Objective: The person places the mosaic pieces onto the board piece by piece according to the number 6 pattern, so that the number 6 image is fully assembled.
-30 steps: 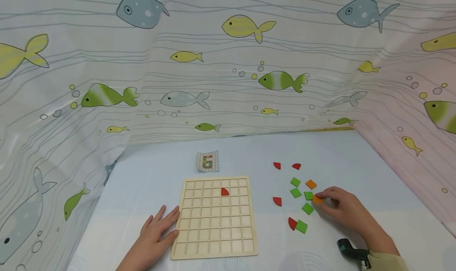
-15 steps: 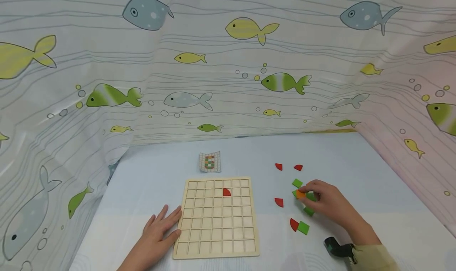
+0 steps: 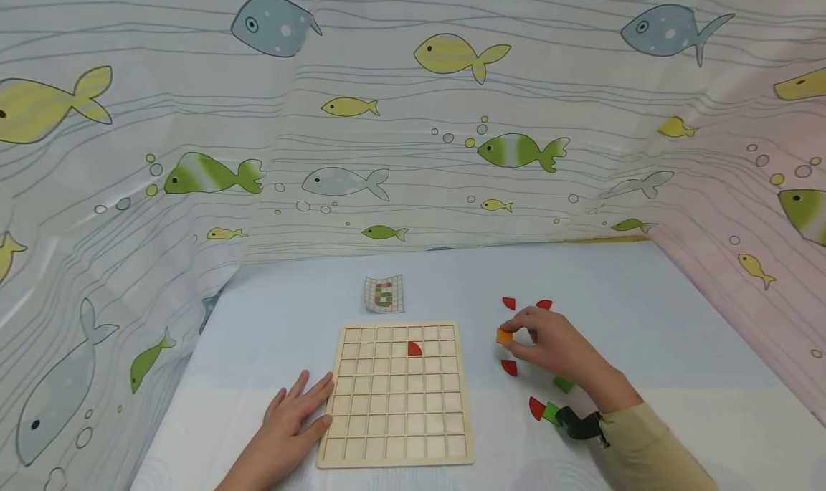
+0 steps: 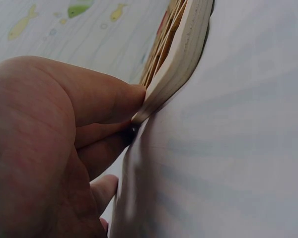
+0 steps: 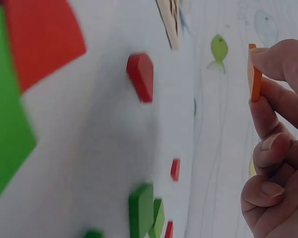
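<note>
An orange square tile (image 3: 505, 336) is pinched between thumb and fingertips of my right hand (image 3: 548, 342). In the right wrist view the orange tile (image 5: 254, 74) stands on edge in the grip, above the table. My left hand (image 3: 290, 421) lies at the left side of a wooden grid board (image 3: 331, 405), fingers fairly straight and fingertips touching its edge. In the left wrist view the thumb and fingers meet the board's rim (image 4: 174, 69). A red quarter-circle tile (image 3: 414, 348) sits in one cell near the board's upper right.
Red quarter-circle tiles (image 3: 509, 368) and green square tiles (image 3: 563, 384) are scattered around and under my right arm, partly hidden by it. A small printed pattern card (image 3: 383, 294) lies behind the board. A fish-patterned cloth (image 3: 400, 132) rises behind the table.
My right hand has picked the orange tile out from among the loose tiles and carried it left, toward the board. The left hand has stayed at the board's edge.
</note>
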The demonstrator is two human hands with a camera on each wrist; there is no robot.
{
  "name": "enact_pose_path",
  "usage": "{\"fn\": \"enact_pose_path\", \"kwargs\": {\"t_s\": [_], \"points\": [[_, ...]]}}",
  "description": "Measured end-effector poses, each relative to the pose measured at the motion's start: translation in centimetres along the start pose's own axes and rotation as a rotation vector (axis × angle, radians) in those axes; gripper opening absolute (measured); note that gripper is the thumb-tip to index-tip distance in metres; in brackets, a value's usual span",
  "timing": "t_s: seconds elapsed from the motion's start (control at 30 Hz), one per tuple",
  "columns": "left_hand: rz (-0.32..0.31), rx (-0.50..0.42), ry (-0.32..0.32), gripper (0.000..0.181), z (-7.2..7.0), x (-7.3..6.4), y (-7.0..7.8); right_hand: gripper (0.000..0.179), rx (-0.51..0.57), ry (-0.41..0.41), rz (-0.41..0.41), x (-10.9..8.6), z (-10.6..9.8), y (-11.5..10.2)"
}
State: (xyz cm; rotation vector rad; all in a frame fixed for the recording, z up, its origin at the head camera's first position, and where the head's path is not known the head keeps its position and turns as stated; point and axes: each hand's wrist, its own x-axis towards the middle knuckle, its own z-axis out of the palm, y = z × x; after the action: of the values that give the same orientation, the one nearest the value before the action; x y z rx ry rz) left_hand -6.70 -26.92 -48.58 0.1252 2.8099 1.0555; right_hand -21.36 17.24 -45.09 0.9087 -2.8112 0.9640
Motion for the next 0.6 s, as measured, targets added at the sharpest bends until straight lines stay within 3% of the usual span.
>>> {"fn": "enact_pose_path", "kwargs": {"t_s": [0.27,0.6], "points": [[0.0,0.006,-0.008,0.058,-0.1,0.0,0.0,0.02,-0.019,-0.072,-0.047,2.6,1.4,-1.5],[0.021,-0.003,-0.005,0.058,-0.1,0.1,0.0,0.021,-0.091,-0.123,-0.007,5.0,4.1,-3.4]]}}
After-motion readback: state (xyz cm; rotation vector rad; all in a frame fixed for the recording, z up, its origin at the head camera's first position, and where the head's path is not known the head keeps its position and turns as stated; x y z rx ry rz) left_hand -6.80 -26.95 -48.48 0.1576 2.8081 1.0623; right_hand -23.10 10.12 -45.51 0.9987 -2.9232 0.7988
